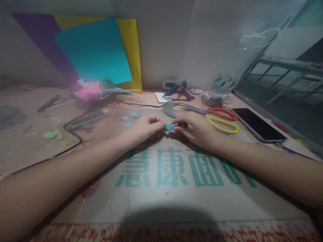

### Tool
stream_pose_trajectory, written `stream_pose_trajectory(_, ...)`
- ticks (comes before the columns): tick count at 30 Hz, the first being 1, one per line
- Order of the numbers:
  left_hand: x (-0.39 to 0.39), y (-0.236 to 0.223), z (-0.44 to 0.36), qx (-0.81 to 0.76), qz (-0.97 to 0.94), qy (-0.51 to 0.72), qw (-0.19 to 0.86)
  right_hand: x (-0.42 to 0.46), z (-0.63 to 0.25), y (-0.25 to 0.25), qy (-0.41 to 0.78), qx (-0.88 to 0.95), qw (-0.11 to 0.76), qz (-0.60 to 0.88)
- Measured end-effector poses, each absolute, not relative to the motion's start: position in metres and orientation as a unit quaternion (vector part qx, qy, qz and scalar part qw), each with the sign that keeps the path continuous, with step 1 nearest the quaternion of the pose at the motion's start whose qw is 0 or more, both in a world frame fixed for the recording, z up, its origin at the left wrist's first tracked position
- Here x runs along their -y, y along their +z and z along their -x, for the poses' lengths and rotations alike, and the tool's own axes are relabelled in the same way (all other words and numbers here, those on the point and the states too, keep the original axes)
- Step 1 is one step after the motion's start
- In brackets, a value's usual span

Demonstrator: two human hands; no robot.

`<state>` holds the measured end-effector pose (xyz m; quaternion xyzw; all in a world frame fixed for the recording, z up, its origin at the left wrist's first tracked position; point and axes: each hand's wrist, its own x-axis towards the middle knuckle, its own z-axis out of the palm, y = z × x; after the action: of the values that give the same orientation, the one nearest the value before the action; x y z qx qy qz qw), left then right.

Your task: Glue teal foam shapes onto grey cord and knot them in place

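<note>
Between my two hands is a small teal heart-shaped piece (169,127), apparently paper or foam. My left hand (147,127) pinches it at its left edge with thumb and forefinger. At its right edge, the fingers of my right hand (194,129) are pinched together; a thin dark line shows at their tips, too small to name. Several small light-blue pieces (128,124) lie on the board just beyond my left hand. Beyond my right hand are scissors with one red and one yellow handle (222,124), their grey blades (170,109) pointing left.
A printed cardboard sheet (171,201) lies under my hands. Behind are a blue glue gun (179,90), a clear cup (224,80) and coloured sheets (96,50). A phone (258,124) lies right; a black cable (68,148) and green scraps (50,134) lie left.
</note>
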<state>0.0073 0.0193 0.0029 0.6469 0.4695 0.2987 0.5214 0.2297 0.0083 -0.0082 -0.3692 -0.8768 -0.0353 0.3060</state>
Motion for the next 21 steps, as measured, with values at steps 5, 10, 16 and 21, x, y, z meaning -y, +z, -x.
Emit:
stream_pose_trajectory(5,-0.02,0.002,-0.007,-0.464,-0.648,0.295,0.527,-0.006,-0.228,-0.008,-0.027,0.861,0.327,0.388)
stream_pose_trajectory(10,-0.02,0.003,-0.006,-0.48,-0.644,0.286,0.522,-0.003,-0.228,-0.005,-0.015,0.867,0.327,0.376)
stream_pose_trajectory(16,-0.017,0.007,-0.007,-0.475,-0.64,0.29,0.529,-0.002,-0.23,-0.003,-0.021,0.853,0.403,0.331)
stream_pose_trajectory(21,-0.02,0.004,-0.007,-0.449,-0.637,0.325,0.536,0.011,-0.226,0.015,0.05,0.856,0.38,0.348)
